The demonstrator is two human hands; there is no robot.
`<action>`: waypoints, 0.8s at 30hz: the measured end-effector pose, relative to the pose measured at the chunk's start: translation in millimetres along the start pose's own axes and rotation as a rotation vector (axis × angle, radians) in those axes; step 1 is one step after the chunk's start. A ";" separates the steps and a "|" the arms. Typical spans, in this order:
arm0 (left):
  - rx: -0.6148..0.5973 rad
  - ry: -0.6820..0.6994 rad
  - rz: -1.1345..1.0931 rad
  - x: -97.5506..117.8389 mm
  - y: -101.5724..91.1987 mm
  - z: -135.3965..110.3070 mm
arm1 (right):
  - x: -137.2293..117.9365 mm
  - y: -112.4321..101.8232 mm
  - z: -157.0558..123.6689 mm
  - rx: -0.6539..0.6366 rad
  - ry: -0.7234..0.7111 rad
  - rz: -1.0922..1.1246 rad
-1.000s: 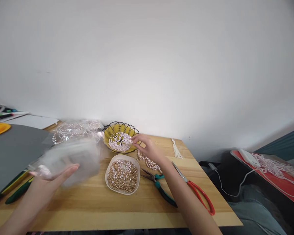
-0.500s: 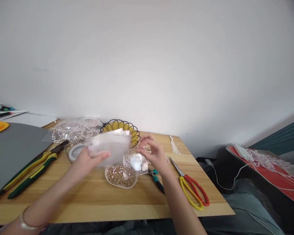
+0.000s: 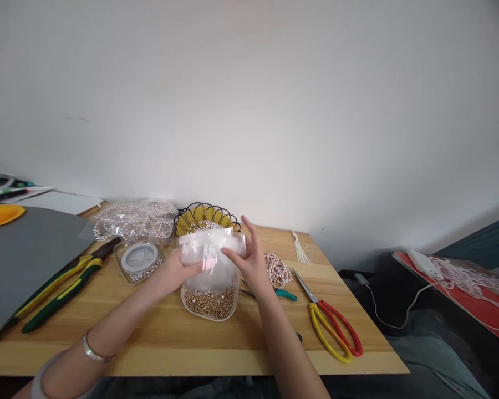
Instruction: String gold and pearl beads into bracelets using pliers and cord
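from the left, the grey mat [image 3: 45,249] covers the table's left end, and its curved edge borders the wood. bare wood on the table [image 3: 141,338] runs along the front edge, lower left to lower centre, crossed by both forearms. the back edge meets the wall [image 3: 249,122]; the right edge slants to the lower right, a bare strip beyond the scissors [image 3: 331,327].

the big pliers [image 3: 66,291] lie partly over the mat's edge; bagged beads [image 3: 133,220] lie behind the spool box [image 3: 139,261]. at centre, the left hand [image 3: 172,271] pinches a stack of clear bags [image 3: 218,274], held before the basket [image 3: 199,213] and over the back of the bowl [image 3: 211,305], hiding part of each. the right hand [image 3: 251,260] has its thumb against the bags' right side and a finger raised; whether it grips cannot be told. its forearm crosses the small pliers [image 3: 286,294], with loose beads [image 3: 278,270] just behind them. the tassel [image 3: 300,247] lies near the back right corner.

a second ago the bags were well left of the bowl and the right hand was at the basket's rim; now both hands meet at the bags, and the spool box shows more fully than half a second ago
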State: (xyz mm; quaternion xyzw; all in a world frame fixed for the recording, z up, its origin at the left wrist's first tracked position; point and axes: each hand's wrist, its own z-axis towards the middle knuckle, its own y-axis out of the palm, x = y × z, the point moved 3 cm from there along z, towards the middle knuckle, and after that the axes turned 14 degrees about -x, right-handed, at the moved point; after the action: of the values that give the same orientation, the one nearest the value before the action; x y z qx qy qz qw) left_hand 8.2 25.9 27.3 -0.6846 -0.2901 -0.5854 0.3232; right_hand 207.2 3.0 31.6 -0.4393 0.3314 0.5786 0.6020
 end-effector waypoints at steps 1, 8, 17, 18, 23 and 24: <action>-0.005 0.000 0.007 0.4 -0.2 1.1 | 2.3 -1.2 0.0 0.016 0.039 0.036; -0.021 0.010 0.064 5.9 0.3 -10.0 | 2.9 8.8 -5.0 -0.203 0.206 0.221; 0.277 -0.015 0.310 -15.8 -39.7 -94.5 | -20.1 100.4 -44.8 -0.094 0.115 0.152; 0.310 -0.025 0.355 -22.4 -46.6 -102.9 | -17.2 113.0 -49.3 -0.099 0.127 0.177; 0.315 -0.056 0.363 -55.3 -58.6 -126.8 | -1.2 149.1 -68.5 -0.109 0.157 0.241; 0.313 -0.060 0.336 -60.8 -56.5 -128.2 | 1.1 150.6 -71.4 -0.114 0.150 0.240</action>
State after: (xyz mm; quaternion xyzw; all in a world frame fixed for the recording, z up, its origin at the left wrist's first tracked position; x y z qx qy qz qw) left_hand -123.2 -40.4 -13.4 -0.6818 -0.2687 -0.4506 0.5098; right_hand 66.4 -70.1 -19.5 -0.4721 0.3923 0.6299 0.4759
